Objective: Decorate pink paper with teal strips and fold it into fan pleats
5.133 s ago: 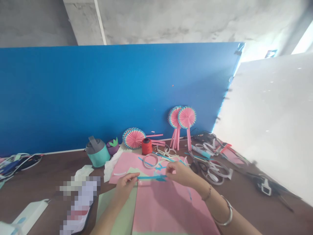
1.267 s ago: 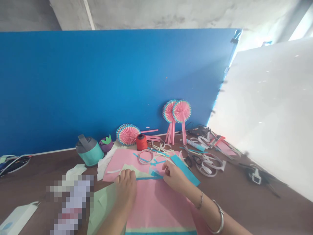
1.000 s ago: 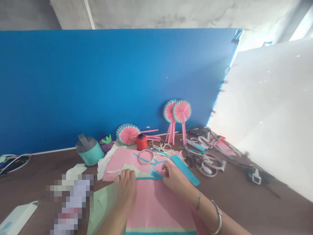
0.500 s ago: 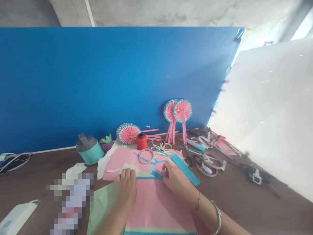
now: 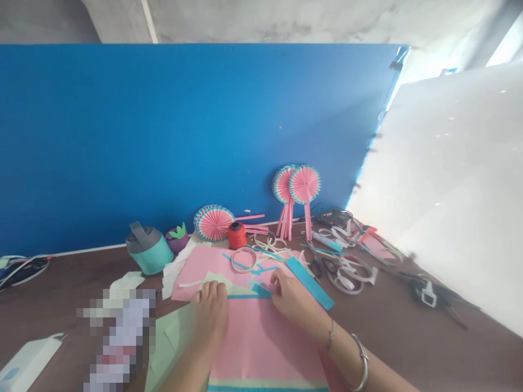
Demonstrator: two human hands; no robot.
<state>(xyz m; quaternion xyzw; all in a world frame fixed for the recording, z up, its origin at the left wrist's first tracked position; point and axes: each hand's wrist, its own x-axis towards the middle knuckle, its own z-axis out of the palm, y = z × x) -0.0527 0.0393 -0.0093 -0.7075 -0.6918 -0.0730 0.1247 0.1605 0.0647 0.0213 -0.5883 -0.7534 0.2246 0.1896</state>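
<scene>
My left hand point(image 5: 211, 313) lies flat, fingers together, pressing on a pink paper sheet point(image 5: 261, 343) at the left end of a thin blue paper strip point(image 5: 245, 296). My right hand point(image 5: 291, 298) rests at the strip's right end, fingertips pinched down on a small blue paper piece point(image 5: 260, 289). A wider blue strip point(image 5: 309, 283) lies just right of that hand. A pale green sheet point(image 5: 171, 343) sticks out under the pink one.
On the brown table point(image 5: 408, 337): a teal tape dispenser point(image 5: 149, 253), a red thread spool point(image 5: 237, 236), pink paper fans point(image 5: 214, 223), scissors point(image 5: 316, 264), tape rings point(image 5: 243, 259), a glue gun point(image 5: 429, 294). A blue board point(image 5: 163, 136) stands behind, a white board point(image 5: 449, 179) on the right.
Five seconds ago both hands held the blue strip up between them; now it lies pressed on the pink sheet. Over the last second the hands have barely moved.
</scene>
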